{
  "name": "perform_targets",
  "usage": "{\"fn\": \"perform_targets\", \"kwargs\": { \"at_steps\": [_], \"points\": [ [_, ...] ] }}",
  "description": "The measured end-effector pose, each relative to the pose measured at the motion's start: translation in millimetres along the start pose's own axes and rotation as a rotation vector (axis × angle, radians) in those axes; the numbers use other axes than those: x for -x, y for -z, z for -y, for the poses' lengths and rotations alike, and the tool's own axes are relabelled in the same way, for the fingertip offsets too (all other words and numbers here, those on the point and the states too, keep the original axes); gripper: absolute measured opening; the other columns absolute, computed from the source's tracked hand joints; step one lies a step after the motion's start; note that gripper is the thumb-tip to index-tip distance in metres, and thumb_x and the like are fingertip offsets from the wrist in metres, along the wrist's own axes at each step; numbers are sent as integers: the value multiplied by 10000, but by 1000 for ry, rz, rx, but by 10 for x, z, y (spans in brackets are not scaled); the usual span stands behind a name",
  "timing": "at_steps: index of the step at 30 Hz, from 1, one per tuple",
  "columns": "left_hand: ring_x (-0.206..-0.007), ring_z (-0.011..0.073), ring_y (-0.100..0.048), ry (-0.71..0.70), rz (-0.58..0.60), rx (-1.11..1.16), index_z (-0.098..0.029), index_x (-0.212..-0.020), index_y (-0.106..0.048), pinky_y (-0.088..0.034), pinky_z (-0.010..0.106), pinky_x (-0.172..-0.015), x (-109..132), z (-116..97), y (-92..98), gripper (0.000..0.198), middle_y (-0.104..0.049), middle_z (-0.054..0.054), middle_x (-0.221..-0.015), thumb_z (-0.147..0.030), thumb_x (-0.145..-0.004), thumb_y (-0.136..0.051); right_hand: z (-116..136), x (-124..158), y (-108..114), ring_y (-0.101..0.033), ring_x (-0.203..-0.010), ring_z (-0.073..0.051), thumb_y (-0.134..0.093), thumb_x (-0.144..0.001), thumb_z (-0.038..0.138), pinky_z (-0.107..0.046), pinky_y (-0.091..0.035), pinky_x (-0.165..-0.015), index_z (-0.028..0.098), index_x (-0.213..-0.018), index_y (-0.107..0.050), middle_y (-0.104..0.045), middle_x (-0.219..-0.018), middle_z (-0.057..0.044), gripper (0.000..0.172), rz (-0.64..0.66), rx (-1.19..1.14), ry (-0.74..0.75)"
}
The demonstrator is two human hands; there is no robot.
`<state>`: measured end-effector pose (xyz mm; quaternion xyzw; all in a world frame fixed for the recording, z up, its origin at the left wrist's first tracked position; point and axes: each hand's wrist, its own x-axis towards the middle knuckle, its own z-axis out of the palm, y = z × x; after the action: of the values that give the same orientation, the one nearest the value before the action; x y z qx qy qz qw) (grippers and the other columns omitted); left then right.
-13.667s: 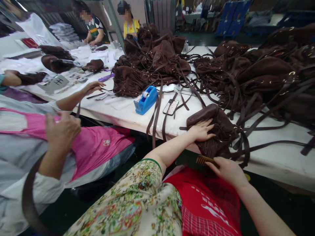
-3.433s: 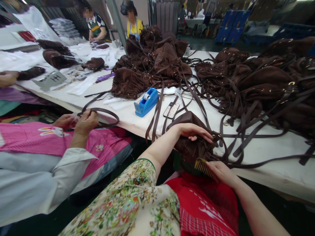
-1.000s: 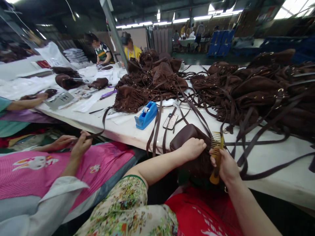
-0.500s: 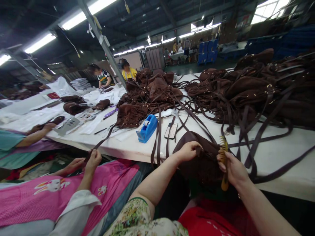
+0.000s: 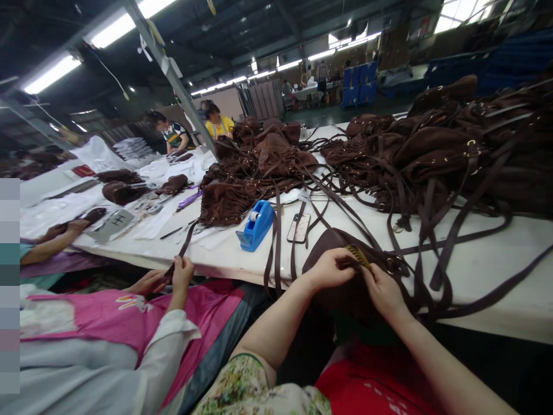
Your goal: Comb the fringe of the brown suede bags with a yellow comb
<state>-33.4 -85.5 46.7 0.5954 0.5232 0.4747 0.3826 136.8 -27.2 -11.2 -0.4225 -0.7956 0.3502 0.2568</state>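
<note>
A dark brown leather bag [image 5: 322, 251] lies at the table's front edge, its lower part hanging over. My left hand [image 5: 332, 269] is closed on a bunch of the bag's brown fringe [image 5: 348, 263]. In my right hand [image 5: 384, 291] is a yellowish comb [image 5: 358, 255], its teeth up against the fringe beside my left fingers. My right fingers are wrapped round the comb's handle, which is mostly hidden. Brass-coloured rings show on the bag near my right hand.
Brown fringed bags with long straps are heaped on the white table [image 5: 216, 253]. A blue tape dispenser [image 5: 257, 226] and a phone [image 5: 298, 228] lie beyond my hands. On the left, a co-worker's hands [image 5: 181, 274] hold a brown strap [image 5: 186, 241].
My right hand has brought the comb left and inward, from upright beside the bag to the fringe at my left hand. The co-worker's hands have moved slightly right.
</note>
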Motion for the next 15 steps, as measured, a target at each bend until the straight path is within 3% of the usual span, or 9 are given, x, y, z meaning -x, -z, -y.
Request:
{"fn": "perform_targets", "kwargs": {
  "at_steps": [3,6,8,11,13,15],
  "points": [
    [-907,172,-619,-113,127,-207,-132,-940,-688,-487,282,-864,-13,-146,33,266,-679,66,-953,-134,-700,-574,-39,-32,42,-632,-811,-272,-332,-907,478,-375,-458,-740,237,-788,-574,-687,-818,-87,362,108,6,51],
    [-1048,187,-595,-142,187,-140,-138,-1097,-672,-449,298,-963,-71,-203,137,393,-666,82,-1138,-144,-742,-506,-68,-65,109,-638,-868,-272,-341,-905,451,-374,-470,-780,243,-794,-630,-712,-851,-81,373,236,7,88],
    [-967,165,-607,-66,206,-46,-138,-1212,-630,-471,292,-903,-115,-189,236,484,-643,84,-1213,-146,-769,-435,-72,-77,150,-640,-871,-275,-368,-897,445,-375,-472,-792,241,-762,-651,-716,-836,-80,374,316,16,104],
    [-680,109,-548,102,266,-33,-136,-1267,-609,-474,257,-705,-176,-106,364,519,-682,72,-1053,-176,-836,-324,-46,-71,213,-643,-798,-270,-396,-889,447,-377,-474,-775,222,-689,-652,-711,-780,-81,395,411,27,116],
    [-639,102,-518,147,329,-96,-163,-1285,-604,-452,238,-664,-218,-22,395,520,-679,42,-927,-209,-887,-273,-18,-56,264,-643,-782,-255,-412,-888,439,-360,-479,-770,210,-666,-654,-707,-756,-68,399,465,19,132],
    [-702,109,-556,163,387,-179,-204,-1299,-595,-459,231,-700,-266,68,365,514,-677,21,-930,-226,-922,-246,-4,-33,318,-640,-771,-234,-426,-890,441,-329,-491,-732,196,-678,-668,-699,-748,-48,404,563,-55,128]
  ]
}}
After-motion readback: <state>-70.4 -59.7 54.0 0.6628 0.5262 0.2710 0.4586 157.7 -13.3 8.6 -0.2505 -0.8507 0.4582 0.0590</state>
